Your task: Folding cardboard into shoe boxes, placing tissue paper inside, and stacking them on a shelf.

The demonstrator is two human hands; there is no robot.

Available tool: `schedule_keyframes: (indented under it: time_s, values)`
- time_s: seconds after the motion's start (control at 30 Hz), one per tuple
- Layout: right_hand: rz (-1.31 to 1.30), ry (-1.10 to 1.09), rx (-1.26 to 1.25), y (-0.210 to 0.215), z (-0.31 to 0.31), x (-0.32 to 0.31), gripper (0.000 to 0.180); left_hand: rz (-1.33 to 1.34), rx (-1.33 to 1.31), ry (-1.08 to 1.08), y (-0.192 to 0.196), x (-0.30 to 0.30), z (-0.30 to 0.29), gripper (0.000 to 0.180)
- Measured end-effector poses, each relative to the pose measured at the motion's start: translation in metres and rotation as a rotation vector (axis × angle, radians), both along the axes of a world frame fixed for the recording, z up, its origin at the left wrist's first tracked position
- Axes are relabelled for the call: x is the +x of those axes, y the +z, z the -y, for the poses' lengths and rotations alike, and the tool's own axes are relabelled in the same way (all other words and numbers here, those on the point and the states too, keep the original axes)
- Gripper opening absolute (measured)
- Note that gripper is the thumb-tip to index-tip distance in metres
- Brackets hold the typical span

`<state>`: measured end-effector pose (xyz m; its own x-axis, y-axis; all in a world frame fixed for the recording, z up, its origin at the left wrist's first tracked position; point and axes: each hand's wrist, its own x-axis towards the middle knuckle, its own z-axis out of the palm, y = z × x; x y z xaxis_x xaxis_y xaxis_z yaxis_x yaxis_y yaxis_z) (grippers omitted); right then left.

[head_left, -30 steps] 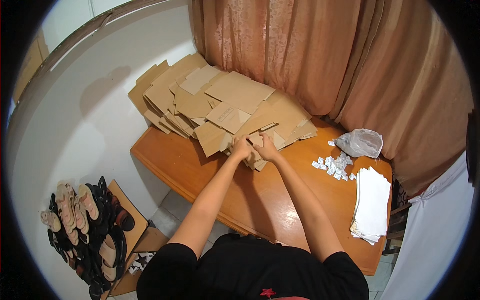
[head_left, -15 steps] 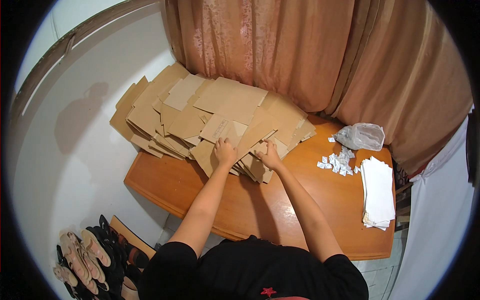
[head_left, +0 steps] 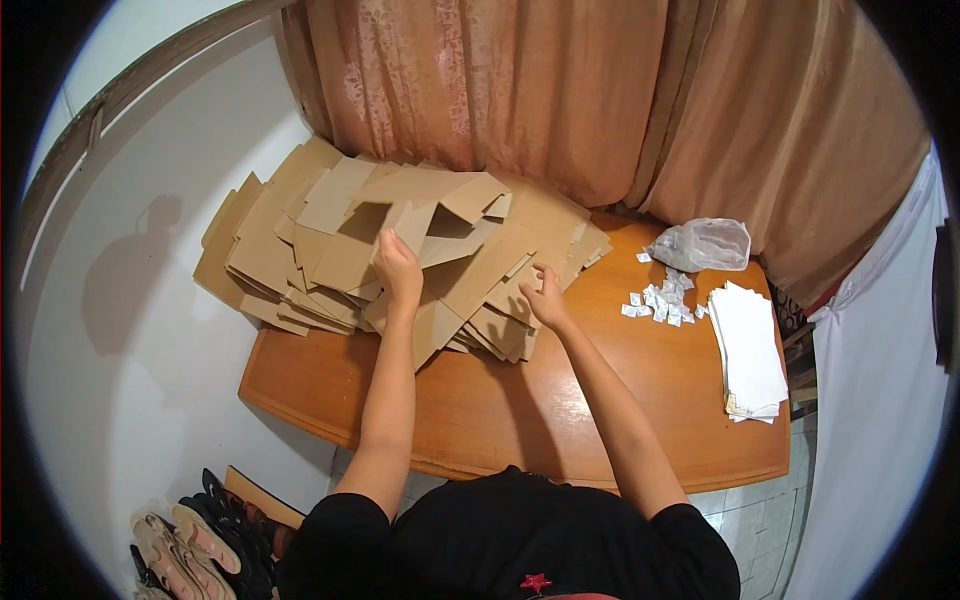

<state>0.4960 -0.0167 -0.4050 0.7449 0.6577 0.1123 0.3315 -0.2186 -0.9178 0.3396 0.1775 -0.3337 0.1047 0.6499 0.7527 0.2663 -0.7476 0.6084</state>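
A big heap of flat brown cardboard blanks (head_left: 330,250) lies over the far left of the wooden table (head_left: 600,420). My left hand (head_left: 397,268) is on top of the heap and grips the top cardboard blank (head_left: 440,215), whose flaps are lifted off the pile. My right hand (head_left: 546,296) rests with spread fingers on the right edge of the heap, pressing on the sheets there and holding nothing.
Small white packets (head_left: 660,300) lie scattered right of the heap, beside a crumpled clear plastic bag (head_left: 705,243). A stack of white sheets (head_left: 750,350) sits at the table's right end. Curtains (head_left: 560,90) hang behind. Shoes on a rack (head_left: 200,540) stand lower left.
My left hand has reached further left onto the heap and lifted the top blank. My right hand has stayed at the heap's right edge. The view has swung left.
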Motion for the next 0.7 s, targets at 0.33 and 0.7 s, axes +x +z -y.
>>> schedule_keyframes:
  time_s: [0.33,0.7]
  values:
    - [-0.108,-0.365,0.009,-0.044,0.053,0.044,0.072,0.726,-0.565,-0.473,0.074,0.007,0.111,0.031]
    - [-0.083,-0.348,0.366,-0.016,0.282,0.006,0.018,0.927,-0.805,-0.893,0.055,0.02,0.24,0.031]
